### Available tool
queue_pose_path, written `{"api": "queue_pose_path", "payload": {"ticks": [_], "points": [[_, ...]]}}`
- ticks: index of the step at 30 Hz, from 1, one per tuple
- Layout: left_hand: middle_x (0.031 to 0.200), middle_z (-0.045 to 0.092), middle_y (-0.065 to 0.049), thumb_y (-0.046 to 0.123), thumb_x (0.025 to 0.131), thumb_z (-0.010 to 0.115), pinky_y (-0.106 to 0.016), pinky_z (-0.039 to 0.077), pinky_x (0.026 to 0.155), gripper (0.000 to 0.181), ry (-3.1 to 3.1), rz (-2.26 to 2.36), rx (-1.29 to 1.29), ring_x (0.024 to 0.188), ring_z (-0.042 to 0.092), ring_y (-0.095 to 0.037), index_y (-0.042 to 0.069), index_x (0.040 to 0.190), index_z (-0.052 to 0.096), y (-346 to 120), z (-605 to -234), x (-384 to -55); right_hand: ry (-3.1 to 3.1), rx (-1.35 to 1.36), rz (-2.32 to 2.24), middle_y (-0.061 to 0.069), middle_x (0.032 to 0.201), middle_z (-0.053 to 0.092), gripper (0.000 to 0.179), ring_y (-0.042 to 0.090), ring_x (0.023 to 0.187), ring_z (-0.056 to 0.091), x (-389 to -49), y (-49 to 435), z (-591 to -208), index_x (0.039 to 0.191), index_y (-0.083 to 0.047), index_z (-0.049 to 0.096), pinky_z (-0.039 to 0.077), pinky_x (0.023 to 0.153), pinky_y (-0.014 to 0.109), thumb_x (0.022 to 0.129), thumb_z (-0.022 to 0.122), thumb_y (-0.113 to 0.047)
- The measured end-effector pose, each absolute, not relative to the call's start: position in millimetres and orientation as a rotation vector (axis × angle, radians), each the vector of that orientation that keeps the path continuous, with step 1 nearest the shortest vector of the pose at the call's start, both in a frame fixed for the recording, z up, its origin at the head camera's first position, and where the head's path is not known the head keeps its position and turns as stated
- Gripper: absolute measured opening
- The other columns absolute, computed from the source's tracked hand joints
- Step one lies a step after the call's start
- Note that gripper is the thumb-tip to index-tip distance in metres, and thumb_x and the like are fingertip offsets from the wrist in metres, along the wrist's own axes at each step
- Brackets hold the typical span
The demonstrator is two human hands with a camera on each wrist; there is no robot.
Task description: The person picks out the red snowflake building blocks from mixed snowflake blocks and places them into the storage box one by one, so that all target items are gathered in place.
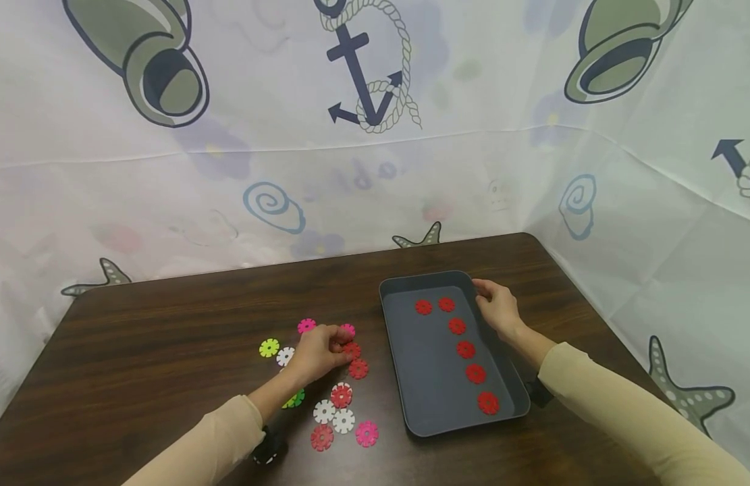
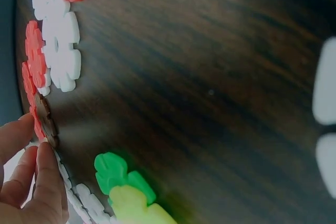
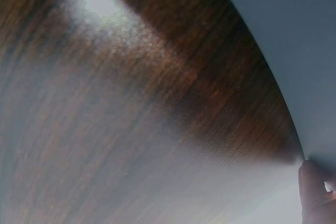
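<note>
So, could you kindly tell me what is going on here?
A person's left hand pinches a red disc over the table, while their right hand holds the rim of a gray tray. Six red discs lie in the tray; loose discs in several colors, some red, lie outside it.

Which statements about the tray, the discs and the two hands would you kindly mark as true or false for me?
1. The tray holds six red discs. True.
2. Every disc in view is red. False: white discs lie on the table.
3. The right hand holds the tray's edge. True.
4. Both hands hold the tray. False: the left hand is at a red disc outside it.
5. A yellow disc lies outside the tray. True.
</note>
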State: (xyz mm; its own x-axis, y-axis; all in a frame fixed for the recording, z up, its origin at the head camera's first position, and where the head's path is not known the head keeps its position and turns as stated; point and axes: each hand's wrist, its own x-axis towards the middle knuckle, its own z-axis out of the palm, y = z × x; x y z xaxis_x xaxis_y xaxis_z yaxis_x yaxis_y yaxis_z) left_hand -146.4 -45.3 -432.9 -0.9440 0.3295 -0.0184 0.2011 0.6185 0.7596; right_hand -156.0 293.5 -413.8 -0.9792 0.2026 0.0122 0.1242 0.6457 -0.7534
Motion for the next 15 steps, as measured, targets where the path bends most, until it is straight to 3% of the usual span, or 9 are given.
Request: {"api": "queue_pose_path", "payload": {"ticks": [5, 15], "points": [[0.087, 0.064, -0.006, 0.005, 0.071, 0.08, -0.022, 0.047, 0.061, 0.03, 2.719, 1.173, 0.451, 0.07, 0.051, -0.012, 0.004, 0.099, 0.07, -45.2, -433.5, -149.0, -2.774, -0.272, 1.247, 0.027, 0.123, 0.057, 0.039, 0.038, 0.114, 0.054, -156.0, 293.3, -413.8, 0.131, 0.005, 0.05, 0.046, 0.089, 0.047, 0.092, 0.045, 0.002], [0.078, 0.06, -0.004, 0.008, 0.071, 0.081, -0.026, 0.043, 0.059, 0.028, 2.767, 1.127, 0.515, 0.067, 0.049, -0.011, 0.002, 0.096, 0.071, -43.9, -434.4, -151.4, -2.772, -0.272, 1.244, 0.027, 0.121, 0.058, 0.039, 0.037, 0.112, 0.054, -157.1, 292.8, -414.2, 0.131, 0.004, 0.05, 0.045, 0.089, 0.046, 0.092, 0.046, 0.001]]}}
